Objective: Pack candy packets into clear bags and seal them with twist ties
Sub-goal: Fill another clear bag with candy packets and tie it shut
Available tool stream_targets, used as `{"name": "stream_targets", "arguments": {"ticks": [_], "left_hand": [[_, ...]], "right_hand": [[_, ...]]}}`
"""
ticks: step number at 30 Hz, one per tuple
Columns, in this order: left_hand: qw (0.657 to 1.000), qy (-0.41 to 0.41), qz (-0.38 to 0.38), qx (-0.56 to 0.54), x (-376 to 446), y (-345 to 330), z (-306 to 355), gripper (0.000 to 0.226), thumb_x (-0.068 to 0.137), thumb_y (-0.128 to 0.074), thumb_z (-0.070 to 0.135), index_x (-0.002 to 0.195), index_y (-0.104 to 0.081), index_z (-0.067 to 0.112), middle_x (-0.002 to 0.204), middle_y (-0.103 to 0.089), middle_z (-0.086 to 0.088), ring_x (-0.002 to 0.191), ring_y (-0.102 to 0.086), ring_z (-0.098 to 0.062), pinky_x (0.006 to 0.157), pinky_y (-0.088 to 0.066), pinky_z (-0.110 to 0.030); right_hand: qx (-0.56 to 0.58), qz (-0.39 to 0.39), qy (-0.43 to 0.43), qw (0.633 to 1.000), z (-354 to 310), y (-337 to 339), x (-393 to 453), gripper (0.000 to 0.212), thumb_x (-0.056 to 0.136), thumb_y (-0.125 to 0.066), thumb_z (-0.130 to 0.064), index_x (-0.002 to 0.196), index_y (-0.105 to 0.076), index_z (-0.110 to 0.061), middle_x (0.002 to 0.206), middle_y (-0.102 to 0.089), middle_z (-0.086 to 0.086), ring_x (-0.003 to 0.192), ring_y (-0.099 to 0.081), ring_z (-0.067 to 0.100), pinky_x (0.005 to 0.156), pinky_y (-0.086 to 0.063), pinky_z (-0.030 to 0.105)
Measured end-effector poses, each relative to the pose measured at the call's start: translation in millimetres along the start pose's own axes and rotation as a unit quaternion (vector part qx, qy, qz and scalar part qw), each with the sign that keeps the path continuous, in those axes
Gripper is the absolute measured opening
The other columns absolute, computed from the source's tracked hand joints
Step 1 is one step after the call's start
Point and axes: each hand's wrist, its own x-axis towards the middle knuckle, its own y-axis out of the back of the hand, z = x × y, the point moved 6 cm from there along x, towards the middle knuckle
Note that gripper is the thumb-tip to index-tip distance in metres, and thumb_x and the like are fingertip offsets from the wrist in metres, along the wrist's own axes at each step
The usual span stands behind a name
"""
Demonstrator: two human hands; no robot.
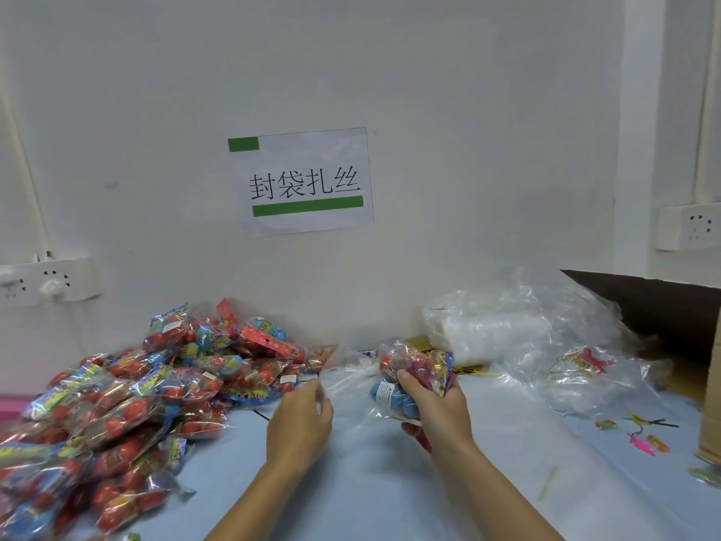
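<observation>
My right hand (435, 404) grips a bundle of candy packets (413, 369), red and blue sweets in printed wrappers, held just above the table. A clear bag (347, 374) stretches from that bundle toward my left hand (302, 415), whose curled fingers pinch the bag's open edge. A big heap of candy packets (128, 392) covers the table's left side. A dark twist tie (262, 414) lies on the table just left of my left hand.
A pile of clear bags (519, 329) lies at the back right by the wall, near a brown cardboard box (663, 310). Loose ties and bright scraps (640, 435) lie at the right. Another cardboard edge (712, 404) stands far right. The tablecloth (390, 493) is pale blue.
</observation>
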Motion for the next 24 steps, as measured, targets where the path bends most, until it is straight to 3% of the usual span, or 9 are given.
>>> {"name": "stream_targets", "arguments": {"ticks": [4,9,11,14,19,24], "left_hand": [[0.997,0.036,0.023,-0.062,-10.0,3.2,-4.3,0.013,0.094,-0.057,0.027,0.082,-0.053,0.024,0.080,-0.064,0.004,0.071,-0.059,-0.011,0.055,-0.042,-0.027],[0.980,0.011,-0.012,-0.200,-14.7,5.1,3.8,0.016,0.097,-0.060,0.024,0.082,-0.054,0.027,0.073,-0.068,-0.005,0.056,-0.063,-0.015,0.048,-0.043,-0.024],[0.971,0.006,-0.024,-0.236,-17.3,6.5,3.8,0.014,0.097,-0.060,0.024,0.084,-0.056,0.026,0.067,-0.068,-0.004,0.048,-0.063,-0.012,0.044,-0.047,-0.024],[0.961,0.011,-0.023,-0.277,-19.2,9.6,-0.7,0.011,0.097,-0.060,0.020,0.086,-0.060,0.023,0.060,-0.066,-0.002,0.047,-0.064,-0.013,0.049,-0.058,-0.034],[0.959,0.008,-0.017,-0.283,-21.9,13.3,-1.2,0.016,0.099,-0.056,0.025,0.084,-0.057,0.027,0.058,-0.068,0.002,0.047,-0.067,-0.017,0.050,-0.046,-0.027],[0.973,-0.072,0.024,-0.218,-28.4,23.5,12.6,0.015,0.099,-0.053,0.026,0.085,-0.052,0.030,0.051,-0.062,0.003,0.044,-0.061,-0.015,0.047,-0.045,-0.029]], "right_hand": [[0.038,-0.101,-0.043,0.993,0.4,-17.0,-10.7,0.042,0.082,-0.079,-0.023,0.119,-0.063,-0.011,0.099,-0.076,0.014,0.079,-0.070,0.022,0.053,-0.049,0.029],[-0.025,-0.220,-0.062,0.973,1.8,-33.7,-26.3,0.036,0.086,-0.073,-0.025,0.115,-0.064,-0.006,0.096,-0.075,0.014,0.071,-0.068,0.018,0.051,-0.045,0.026],[-0.047,-0.222,-0.071,0.971,2.4,-33.4,-27.1,0.030,0.088,-0.072,-0.026,0.111,-0.066,-0.008,0.093,-0.075,0.013,0.068,-0.068,0.017,0.049,-0.043,0.025],[-0.087,-0.217,-0.074,0.969,1.5,-29.5,-25.8,0.026,0.087,-0.072,-0.026,0.108,-0.066,-0.012,0.093,-0.076,0.012,0.066,-0.067,0.017,0.047,-0.040,0.024],[-0.183,-0.199,-0.069,0.960,6.3,-24.7,-25.3,0.034,0.081,-0.079,-0.028,0.111,-0.065,-0.017,0.089,-0.077,0.008,0.063,-0.063,0.016,0.047,-0.040,0.023],[-0.250,-0.188,-0.053,0.948,6.2,-23.7,-24.1,0.028,0.082,-0.076,-0.033,0.105,-0.068,-0.020,0.089,-0.077,0.008,0.063,-0.064,0.015,0.047,-0.040,0.022]]}}
